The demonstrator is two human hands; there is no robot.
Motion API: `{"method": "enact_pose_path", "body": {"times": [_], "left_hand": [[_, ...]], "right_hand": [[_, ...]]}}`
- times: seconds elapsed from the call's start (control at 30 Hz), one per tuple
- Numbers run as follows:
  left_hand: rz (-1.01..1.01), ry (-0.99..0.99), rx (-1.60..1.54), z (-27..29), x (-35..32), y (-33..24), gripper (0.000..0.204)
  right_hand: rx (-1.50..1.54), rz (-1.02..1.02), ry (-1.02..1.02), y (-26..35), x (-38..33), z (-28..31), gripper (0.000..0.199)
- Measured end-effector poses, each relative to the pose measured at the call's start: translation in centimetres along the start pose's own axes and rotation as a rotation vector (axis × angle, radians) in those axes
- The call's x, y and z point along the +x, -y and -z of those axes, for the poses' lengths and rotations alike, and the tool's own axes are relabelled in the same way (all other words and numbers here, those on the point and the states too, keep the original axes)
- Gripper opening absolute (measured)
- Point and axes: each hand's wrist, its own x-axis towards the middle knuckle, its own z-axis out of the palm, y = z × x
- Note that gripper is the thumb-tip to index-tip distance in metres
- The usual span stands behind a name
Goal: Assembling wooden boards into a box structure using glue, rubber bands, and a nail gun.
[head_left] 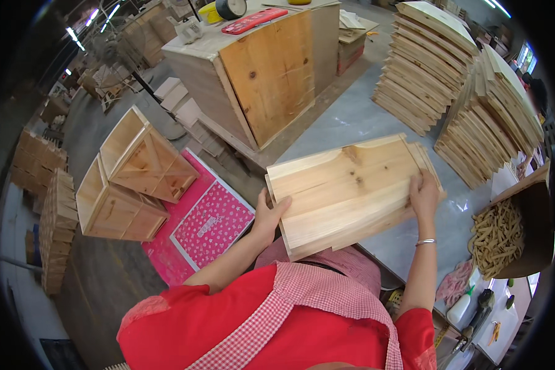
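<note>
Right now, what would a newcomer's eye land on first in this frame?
Dead centre, a pale knotty pine board lies on the grey worktable, gripped at its ends by the left hand and the right hand. At upper right rise two leaning stacks of cut wooden panels. On the floor at left, a bright pink patterned mat lies beside two open wooden crates.

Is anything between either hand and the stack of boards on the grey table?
Nothing visible. The left hand rests directly on the left end of the stack of boards, and the right hand lies on its right end. The grey table shows bare between this stack and the taller board piles behind it.
</note>
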Motion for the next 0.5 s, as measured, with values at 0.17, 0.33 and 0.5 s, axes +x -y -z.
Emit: {"method": "enact_pose_path", "body": {"times": [0.17,0.33,0.5], "left_hand": [[-0.077,0.100,0.124,-0.1,-2.2,0.5,0.108],[-0.088,0.082,0.040,-0.4,-2.9,-2.3,0.079],[-0.035,-0.001,-0.045,0.8,-3.4,-4.1,0.075]], "right_hand": [[-0.042,-0.004,0.104,0.5,1.3,-0.6,0.040],[0.039,0.051,-0.015,2.9,2.3,-0.6,0.041],[0.014,0.027,0.076,3.1,2.1,-1.7,0.046]]}}
